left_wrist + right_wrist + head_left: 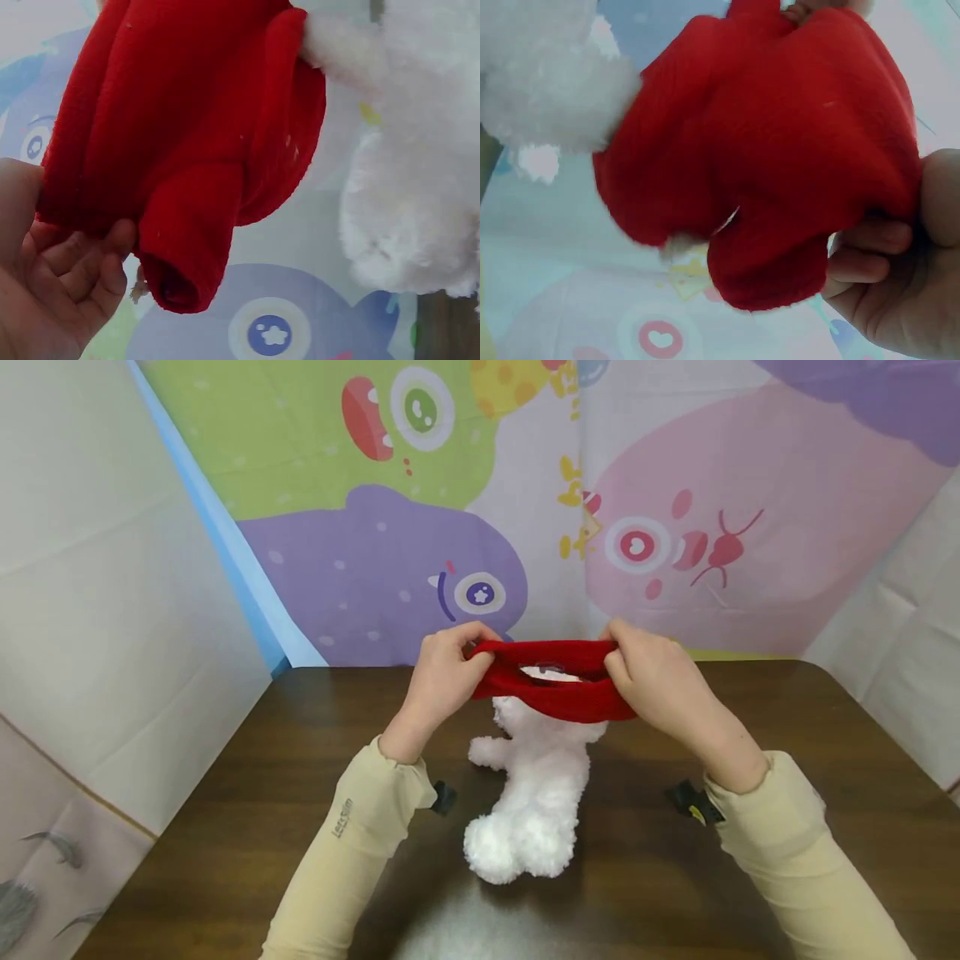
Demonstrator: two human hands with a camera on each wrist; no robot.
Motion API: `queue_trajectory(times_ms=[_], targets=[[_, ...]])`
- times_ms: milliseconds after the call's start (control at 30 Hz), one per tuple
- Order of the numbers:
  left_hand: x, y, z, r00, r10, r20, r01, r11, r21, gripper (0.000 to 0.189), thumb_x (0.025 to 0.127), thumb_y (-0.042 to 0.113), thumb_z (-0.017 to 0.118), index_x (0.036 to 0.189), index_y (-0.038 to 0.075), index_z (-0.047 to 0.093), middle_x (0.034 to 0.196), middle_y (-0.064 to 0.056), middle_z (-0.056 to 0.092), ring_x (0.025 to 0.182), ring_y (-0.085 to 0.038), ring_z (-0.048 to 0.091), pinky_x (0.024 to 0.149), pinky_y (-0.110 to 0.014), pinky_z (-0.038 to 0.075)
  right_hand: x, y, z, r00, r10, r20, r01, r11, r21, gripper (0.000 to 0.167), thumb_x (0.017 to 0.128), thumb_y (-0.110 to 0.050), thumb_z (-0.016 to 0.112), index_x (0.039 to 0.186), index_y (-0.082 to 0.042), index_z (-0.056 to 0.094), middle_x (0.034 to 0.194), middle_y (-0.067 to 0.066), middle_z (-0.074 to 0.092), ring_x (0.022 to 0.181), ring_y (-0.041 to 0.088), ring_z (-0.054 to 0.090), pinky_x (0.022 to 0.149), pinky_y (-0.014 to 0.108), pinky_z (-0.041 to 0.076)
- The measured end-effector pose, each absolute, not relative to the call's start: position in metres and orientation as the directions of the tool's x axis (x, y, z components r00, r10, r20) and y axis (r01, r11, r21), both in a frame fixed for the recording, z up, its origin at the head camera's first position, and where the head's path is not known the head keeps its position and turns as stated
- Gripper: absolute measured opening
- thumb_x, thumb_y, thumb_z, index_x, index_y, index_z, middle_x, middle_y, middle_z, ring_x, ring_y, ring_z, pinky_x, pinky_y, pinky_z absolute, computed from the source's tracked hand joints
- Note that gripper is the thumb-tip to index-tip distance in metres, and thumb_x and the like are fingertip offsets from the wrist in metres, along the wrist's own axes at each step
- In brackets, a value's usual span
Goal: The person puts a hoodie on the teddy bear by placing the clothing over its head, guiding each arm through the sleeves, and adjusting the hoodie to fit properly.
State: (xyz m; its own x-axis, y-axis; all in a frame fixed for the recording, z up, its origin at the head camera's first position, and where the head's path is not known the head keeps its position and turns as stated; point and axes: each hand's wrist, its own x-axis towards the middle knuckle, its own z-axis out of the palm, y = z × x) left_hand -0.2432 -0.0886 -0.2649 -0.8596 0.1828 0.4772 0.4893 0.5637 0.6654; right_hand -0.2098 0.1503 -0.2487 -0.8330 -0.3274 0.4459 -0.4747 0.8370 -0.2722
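Observation:
A small red fleece doll's top (562, 702) with short sleeves is stretched between the two hands, its opening held wide and facing up. My left hand (444, 675) pinches its left edge between thumb and fingers; my right hand (658, 681) grips the right edge the same way. Below it a white fluffy plush toy (543, 785) is on the table, its head end partly hidden by the top. One sleeve (191, 240) hangs beside the left fingers in the left wrist view. The other sleeve (769, 266) hangs near the right fingers in the right wrist view.
The dark brown wooden table (315, 752) carries the plush. A curtain with cartoon monsters (405, 560) hangs behind its far edge, and pale cloth walls (90, 568) stand at both sides. Dark wrist straps (693, 802) show at the cuffs.

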Motion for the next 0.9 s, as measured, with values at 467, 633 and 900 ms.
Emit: queue_trajectory(times_ms=[467, 633, 900], targets=[[-0.265, -0.095, -0.257, -0.846, -0.006, 0.533, 0.428, 0.588, 0.686, 0.015, 0.082, 0.013, 0.056, 0.090, 0.012, 0.069, 0.072, -0.007, 0.067, 0.055, -0.015, 0.056, 0.047, -0.025, 0.045, -0.251, 0.154, -0.246, -0.783, -0.379, 0.493, -0.592, 0.696, -0.406, 0.015, 0.086, -0.005, 0.051, 0.100, 0.000, 0.055, 0.093, 0.013, 0.052, 0.076, 0.023, 0.051, 0.065, 0.036, 0.044], [-0.275, -0.094, -0.262, -0.847, -0.088, 0.524, 0.379, 0.590, 0.713, 0.016, 0.082, 0.015, 0.056, 0.090, 0.012, 0.070, 0.074, -0.007, 0.068, 0.058, -0.016, 0.058, 0.047, -0.024, 0.043, -0.266, 0.150, -0.258, -0.788, -0.208, 0.579, -0.553, 0.652, -0.518, 0.014, 0.086, -0.013, 0.057, 0.094, -0.005, 0.064, 0.078, 0.009, 0.054, 0.065, 0.018, 0.050, 0.058, 0.029, 0.040], [-0.293, -0.090, -0.274, -0.852, -0.123, 0.509, 0.352, 0.586, 0.730, 0.015, 0.080, 0.015, 0.057, 0.089, 0.010, 0.069, 0.077, -0.006, 0.067, 0.062, -0.015, 0.056, 0.048, -0.023, 0.039, -0.290, 0.144, -0.277, -0.892, -0.129, 0.432, -0.435, 0.498, -0.750, 0.023, 0.091, -0.021, 0.052, 0.107, -0.004, 0.057, 0.058, 0.009, 0.060, 0.051, 0.016, 0.055, 0.046, 0.021, 0.040]])
